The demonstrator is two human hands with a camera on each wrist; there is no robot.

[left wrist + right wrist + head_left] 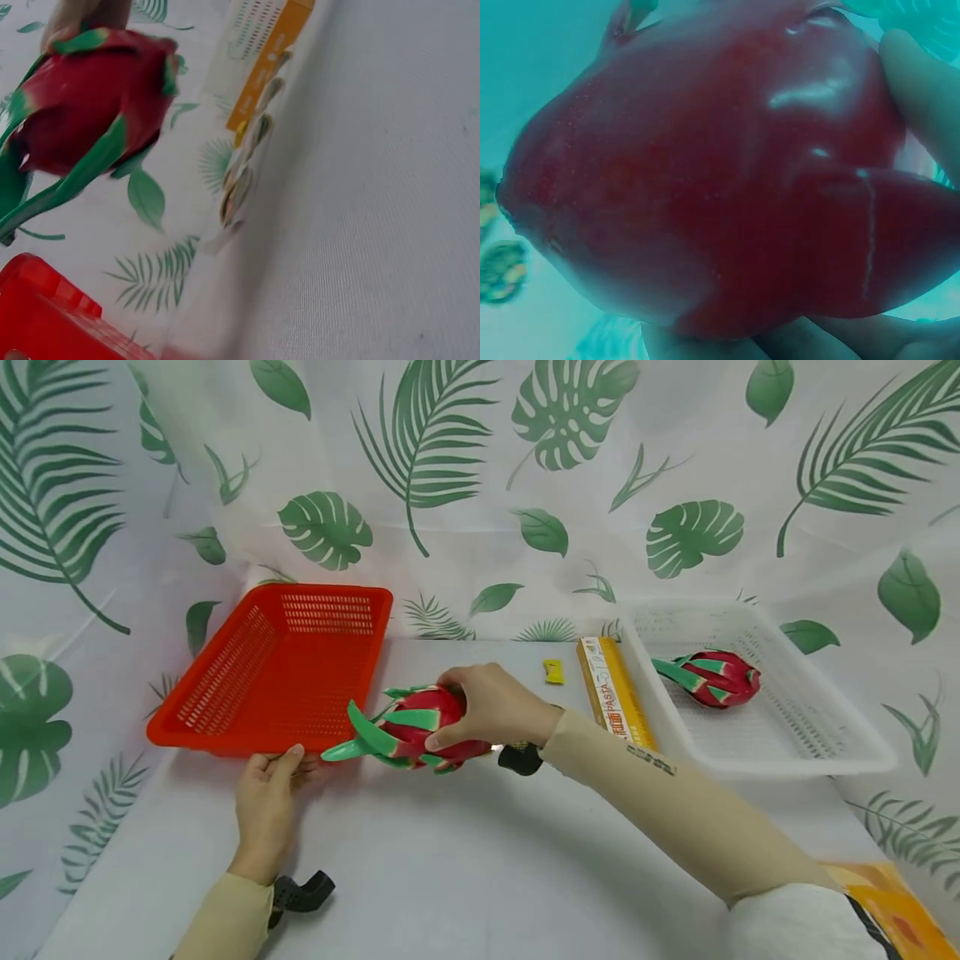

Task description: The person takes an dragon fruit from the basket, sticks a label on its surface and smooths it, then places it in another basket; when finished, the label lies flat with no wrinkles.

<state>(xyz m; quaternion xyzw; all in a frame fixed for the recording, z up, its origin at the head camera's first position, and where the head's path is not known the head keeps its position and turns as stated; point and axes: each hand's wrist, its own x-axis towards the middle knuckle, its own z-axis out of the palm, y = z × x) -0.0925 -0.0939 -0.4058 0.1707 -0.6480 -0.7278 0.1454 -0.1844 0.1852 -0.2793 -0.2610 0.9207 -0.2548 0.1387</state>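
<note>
My right hand [491, 706] grips a red dragon fruit [412, 735] with green scales, holding it above the table just right of the red basket [292, 664]. In the right wrist view the fruit [705, 172] nearly fills the picture, with thumb and fingers around it. At the basket's near edge my left hand [270, 802] pinches the rim, thumb on top. The basket's inside shows only its bare red floor. Another dragon fruit [723, 681] lies in the white basket [810, 752] at the right. In the left wrist view the held fruit [90, 105] hangs above the red rim [60, 315].
A yellow pasta box [618, 693] lies alongside the white basket. Left of it sits a small yellow packet [553, 672]. Something mostly hidden lies behind my right wrist. An orange printed item [892, 910] is at the lower right. Leaf-patterned cloth [480, 468] hangs behind the table.
</note>
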